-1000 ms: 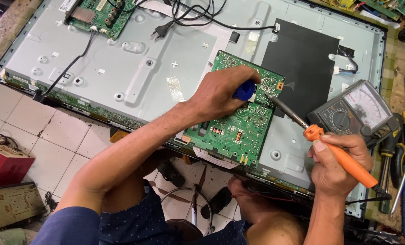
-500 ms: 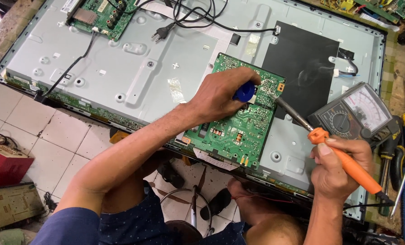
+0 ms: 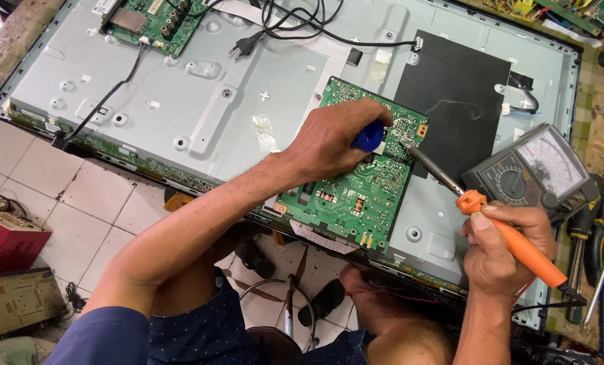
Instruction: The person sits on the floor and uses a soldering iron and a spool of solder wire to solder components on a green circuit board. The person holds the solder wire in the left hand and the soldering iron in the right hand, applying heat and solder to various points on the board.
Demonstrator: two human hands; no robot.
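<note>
I find soldering in hand: my right hand (image 3: 501, 253) has its grip closed on the orange soldering iron (image 3: 512, 240), tip at the green circuit board (image 3: 356, 192) on the panel, my left hand (image 3: 336, 138) closed on a blue tool (image 3: 368, 137) beside it; next calls for a steady tip.

Lighting: we note bright, even daylight, blown out at the upper left corner. Soft glare on the grey sheet-metal television back panel (image 3: 180, 101); faint shadows. Focus: sharp throughout. Edges: mild wide-angle bending.
</note>
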